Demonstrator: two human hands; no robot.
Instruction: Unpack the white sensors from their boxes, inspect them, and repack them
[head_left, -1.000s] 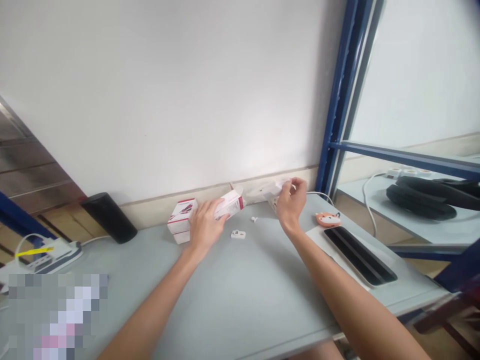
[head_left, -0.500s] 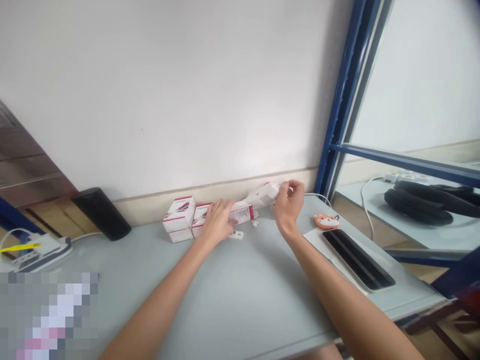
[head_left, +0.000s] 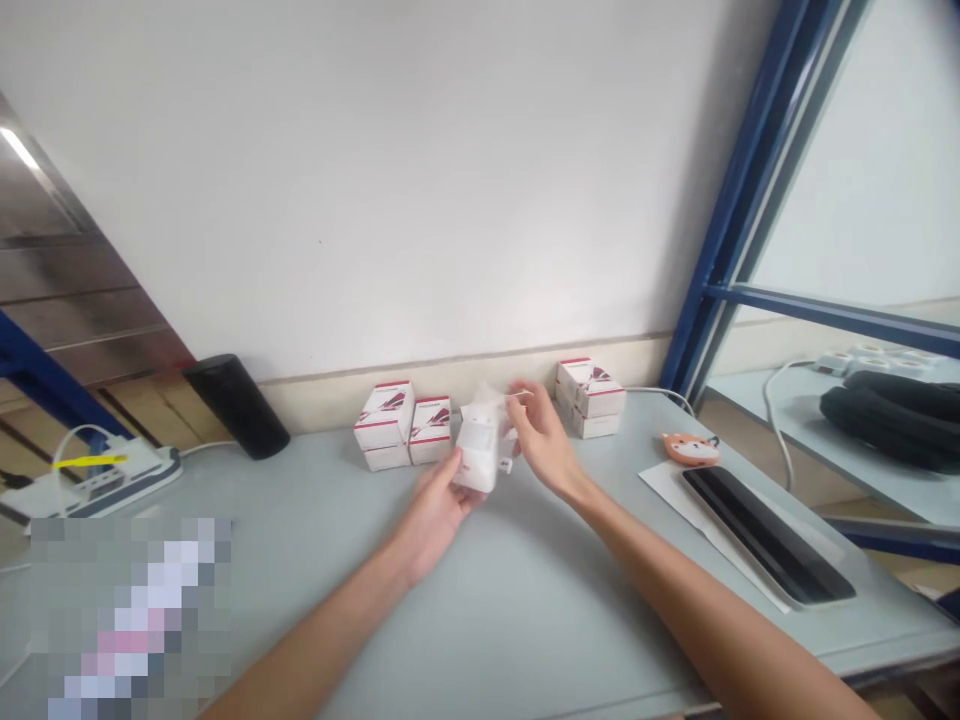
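Observation:
My left hand (head_left: 439,505) is closed around the lower part of a white plastic device (head_left: 476,450) that looks like a motion sensor, held above the table. A clear plastic bag (head_left: 491,397) is around its upper end and right side. My right hand (head_left: 544,430) has its fingers bent and pinched at the bag's right edge. Behind the device and to its left stand white and red boxes (head_left: 384,420), with a smaller one (head_left: 430,430) beside them. Small white parts (head_left: 506,465) lie on the table between my hands, partly hidden.
More white and red boxes (head_left: 591,398) are stacked by the wall at right. A phone (head_left: 769,535) on white paper and an orange animal-faced item (head_left: 690,449) lie farther right. A black cylinder (head_left: 238,407) and a power strip (head_left: 135,470) are at left.
The bagged white device has come from above the right end of the box row to in front of it. My left hand has left the boxes and taken hold of it. The view has shifted.

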